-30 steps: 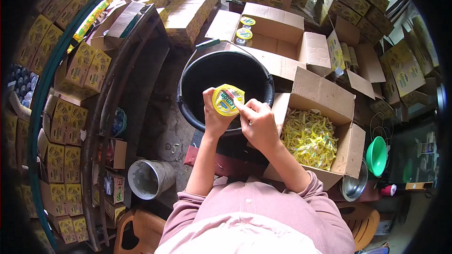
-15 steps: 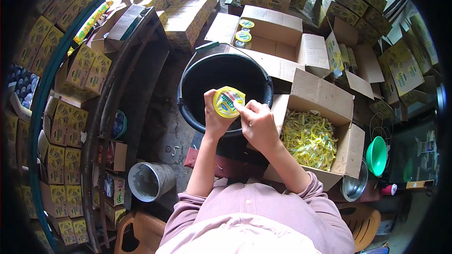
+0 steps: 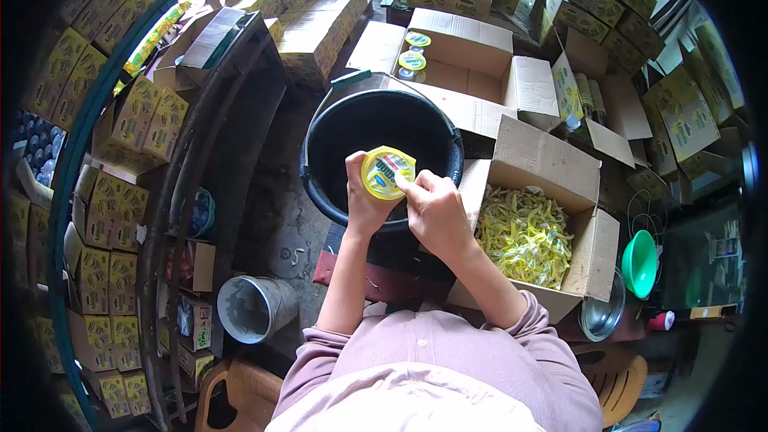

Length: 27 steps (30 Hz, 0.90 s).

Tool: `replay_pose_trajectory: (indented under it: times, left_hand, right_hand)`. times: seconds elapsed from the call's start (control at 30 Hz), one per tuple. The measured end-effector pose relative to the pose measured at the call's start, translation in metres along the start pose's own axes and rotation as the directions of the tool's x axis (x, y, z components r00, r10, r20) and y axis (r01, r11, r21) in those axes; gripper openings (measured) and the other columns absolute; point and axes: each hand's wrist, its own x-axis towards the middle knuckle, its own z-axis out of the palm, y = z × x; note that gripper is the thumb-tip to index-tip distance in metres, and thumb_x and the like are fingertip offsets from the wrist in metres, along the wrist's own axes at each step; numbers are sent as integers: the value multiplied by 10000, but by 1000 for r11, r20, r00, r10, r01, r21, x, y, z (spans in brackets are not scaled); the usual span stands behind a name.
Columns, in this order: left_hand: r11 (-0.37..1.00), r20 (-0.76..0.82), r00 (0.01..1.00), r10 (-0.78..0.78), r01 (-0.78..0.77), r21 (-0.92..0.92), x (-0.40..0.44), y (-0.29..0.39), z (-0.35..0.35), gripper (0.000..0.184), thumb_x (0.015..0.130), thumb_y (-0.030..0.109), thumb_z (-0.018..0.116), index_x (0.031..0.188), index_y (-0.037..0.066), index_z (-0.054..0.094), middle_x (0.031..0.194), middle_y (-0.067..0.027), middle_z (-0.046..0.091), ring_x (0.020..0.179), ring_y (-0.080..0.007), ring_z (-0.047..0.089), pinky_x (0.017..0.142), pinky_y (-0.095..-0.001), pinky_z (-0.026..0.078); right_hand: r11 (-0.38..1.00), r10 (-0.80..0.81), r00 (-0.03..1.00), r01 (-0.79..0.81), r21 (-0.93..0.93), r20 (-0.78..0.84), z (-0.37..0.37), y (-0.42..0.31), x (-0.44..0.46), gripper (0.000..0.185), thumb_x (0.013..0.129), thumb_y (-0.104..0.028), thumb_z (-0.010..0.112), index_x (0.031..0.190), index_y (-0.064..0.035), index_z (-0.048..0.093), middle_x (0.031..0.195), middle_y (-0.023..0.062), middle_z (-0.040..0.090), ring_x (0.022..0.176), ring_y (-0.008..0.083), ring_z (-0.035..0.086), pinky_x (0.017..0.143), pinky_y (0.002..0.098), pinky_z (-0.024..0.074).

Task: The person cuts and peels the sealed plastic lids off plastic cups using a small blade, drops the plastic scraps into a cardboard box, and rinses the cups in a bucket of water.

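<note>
My left hand (image 3: 367,206) is wrapped round a plastic cup with a yellow printed lid (image 3: 387,168), held above the near rim of a black bucket (image 3: 318,202). The lid faces up towards me. At the lid's right edge, the thumb and fingers of my right hand (image 3: 438,210) are pinched together, touching the rim. What lies between those fingertips is too small to make out. Inside the bucket it is dark, and its contents cannot be seen.
An open carton (image 3: 604,256) full of yellow plastic strips (image 3: 524,236) stands at my right. Beyond the bucket, another open carton (image 3: 468,40) holds several lidded cups (image 3: 412,61). A grey bucket (image 3: 276,310) stands at left, near stacked yellow boxes (image 3: 96,272).
The cup has turned slightly in my left hand, so the print on its lid sits at a different angle. My right fingers stay at the lid's edge.
</note>
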Motion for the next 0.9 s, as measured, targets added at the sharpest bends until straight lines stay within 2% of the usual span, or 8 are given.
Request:
replay_pose_trajectory:
  times: [0.13, 0.23, 0.3, 0.43, 0.6, 0.7, 0.9]
  left_hand:
    - [999, 7, 1000, 5, -6, 36, 1, 4, -1, 750, 528, 88, 834, 1078, 73, 324, 936, -119, 540, 866, -224, 575, 765, -320, 476]
    - [999, 27, 999, -39, 40, -14, 0, 2, -1, 749, 531, 91, 834, 1082, 67, 327, 950, -118, 532, 875, -220, 564, 769, -314, 468]
    - [1000, 7, 1000, -16, 16, -18, -1, -3, 0, 750, 529, 92, 834, 1084, 66, 329, 956, -119, 529, 875, -218, 560, 774, -312, 462]
    - [999, -13, 1000, 3, -4, -32, 0, -4, 0, 745, 525, 94, 834, 1079, 65, 335, 950, -114, 521, 876, -217, 548, 787, -310, 449]
    - [999, -12, 1000, 9, -8, 48, 1, 1, -2, 753, 514, 71, 829, 1087, 65, 340, 958, -117, 525, 892, -225, 549, 794, -307, 448]
    - [1000, 18, 1000, 17, -17, 13, 1, -2, -1, 761, 507, 68, 830, 1090, 64, 340, 954, -112, 526, 899, -223, 552, 796, -311, 451]
    - [984, 68, 996, -60, 71, -161, 0, -15, 1, 720, 515, 34, 803, 1089, 60, 369, 972, -98, 536, 908, -202, 557, 819, -298, 454]
  right_hand:
    - [1000, 16, 999, -16, 0, 31, -2, 0, 0, 288, 688, 31, 567, 958, -37, 640, 708, 116, 508, 660, 285, 522, 612, 371, 433]
    - [1000, -8, 1000, 8, -7, 23, -3, 1, 1, 283, 690, 29, 564, 954, -35, 641, 704, 115, 506, 652, 287, 522, 617, 376, 431]
    - [1000, 2, 999, -2, -9, 46, -6, 1, 0, 286, 690, 29, 564, 956, -37, 644, 703, 117, 505, 645, 287, 523, 621, 377, 431]
    - [998, 64, 977, -61, -21, 204, -18, 1, -6, 344, 670, 22, 535, 1002, -7, 619, 811, 133, 531, 730, 290, 535, 700, 371, 420]
    - [998, 70, 972, -67, -17, 223, -30, 2, -14, 339, 671, 17, 533, 995, -19, 628, 784, 127, 521, 711, 292, 531, 700, 372, 420]
    - [997, 75, 970, -73, -16, 230, -34, 2, -17, 332, 675, 15, 535, 992, -20, 630, 773, 126, 519, 702, 293, 534, 700, 375, 421]
    - [989, 127, 954, -141, 35, 273, -51, 4, -16, 314, 683, 9, 552, 984, -27, 635, 747, 124, 520, 704, 288, 538, 675, 383, 428]
